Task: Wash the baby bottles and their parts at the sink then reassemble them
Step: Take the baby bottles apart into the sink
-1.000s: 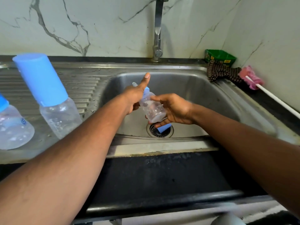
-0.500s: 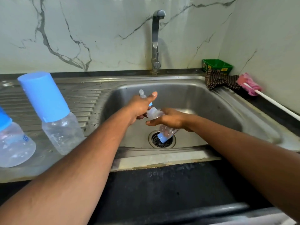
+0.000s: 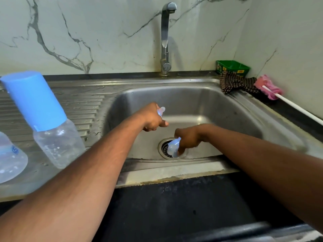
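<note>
- Left hand (image 3: 152,119) sits mid-frame over the sink basin (image 3: 218,109), grip curled round the teat piece (image 3: 161,111). The clear tip pokes out the top of the fist, so I'd guess it's just being kept out of the way.
- Right hand (image 3: 189,137) is lower, right above the drain (image 3: 165,147), grip wrapped round the small clear bottle (image 3: 173,147). The bottle looks tipped down at the drain, probably to dump out what's inside. Too blurry to tell if anything's coming out.
- Tap (image 3: 166,37) at top centre; can't see any water running.
- Two more bottles at the left edge on the draining board (image 3: 83,105): blue-capped bottle (image 3: 43,117) and a second bottle (image 3: 10,159) partly cut off. Both look closed up, waiting their turn I reckon.
- Upper right: green tub (image 3: 232,67), checked cloth (image 3: 234,82), and a pink-headed brush (image 3: 269,86) parked within reach for scrubbing.
</note>
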